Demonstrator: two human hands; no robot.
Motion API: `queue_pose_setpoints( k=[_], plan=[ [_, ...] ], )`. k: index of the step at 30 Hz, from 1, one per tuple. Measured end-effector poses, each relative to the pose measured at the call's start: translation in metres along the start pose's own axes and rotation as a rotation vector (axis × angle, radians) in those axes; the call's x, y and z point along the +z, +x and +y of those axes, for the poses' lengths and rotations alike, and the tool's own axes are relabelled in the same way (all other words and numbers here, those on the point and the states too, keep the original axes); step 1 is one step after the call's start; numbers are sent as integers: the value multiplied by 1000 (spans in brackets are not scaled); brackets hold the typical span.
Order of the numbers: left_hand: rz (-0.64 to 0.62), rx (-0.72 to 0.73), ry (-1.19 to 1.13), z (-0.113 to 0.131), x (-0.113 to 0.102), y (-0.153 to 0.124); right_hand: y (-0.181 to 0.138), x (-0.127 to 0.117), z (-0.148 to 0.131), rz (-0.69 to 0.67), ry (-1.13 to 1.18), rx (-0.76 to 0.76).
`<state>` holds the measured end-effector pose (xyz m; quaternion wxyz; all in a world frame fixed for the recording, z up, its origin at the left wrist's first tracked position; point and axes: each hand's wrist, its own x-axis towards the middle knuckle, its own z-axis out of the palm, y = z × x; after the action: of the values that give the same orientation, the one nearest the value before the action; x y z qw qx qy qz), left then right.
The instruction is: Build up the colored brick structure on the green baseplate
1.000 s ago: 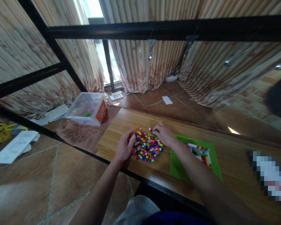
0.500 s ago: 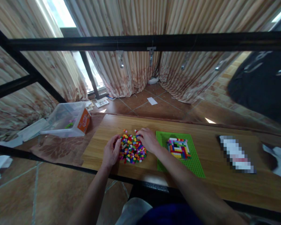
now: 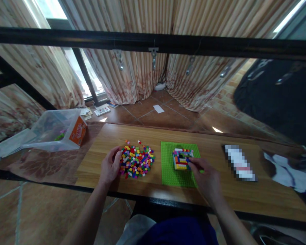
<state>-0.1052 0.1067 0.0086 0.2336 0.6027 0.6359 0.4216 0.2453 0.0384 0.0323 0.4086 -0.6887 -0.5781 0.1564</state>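
Currently I have two bare hands in my head view, one at each work spot on the table (image 3: 148, 132). The left hand (image 3: 111, 166) rests along the left side of the one pile (image 3: 137, 162) of small bricks; its fingers are loosely curved with the thumb apart, and I see nothing gripped in them. The pile holds far too many bricks for me to count; a few lie loose just past its far edge.

To the right of the pile, and apart from it, I have one green plate (image 3: 167, 170). One build (image 3: 180, 163) of many-coloured bricks sits on it, low-walled, with a dark hollow in its middle. The right hand (image 3: 206, 175) reaches in over the plate, its fingertips drawn together at the right edge of the build; I cannot tell whether they grip a brick there.

Further right on the table I count one pixelated object (image 3: 241, 163), then some crumpled white paper (image 3: 287, 173), whose sheets overlap too much for a count. Off the left end I get one clear bin (image 3: 53, 129), with one orange label and a few green and pink bits inside. Across the top runs one long black bar (image 3: 142, 41).
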Motion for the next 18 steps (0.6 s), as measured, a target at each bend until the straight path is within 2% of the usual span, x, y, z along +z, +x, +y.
queue_pose_setpoints(
  k=[8,18],
  plan=[
    [2,-9,3,0,0,1,9,-9,12,117,-121,95],
    [1,-39,-9,-3,0,2,15,-6,13,114,-161,65]
  ],
)
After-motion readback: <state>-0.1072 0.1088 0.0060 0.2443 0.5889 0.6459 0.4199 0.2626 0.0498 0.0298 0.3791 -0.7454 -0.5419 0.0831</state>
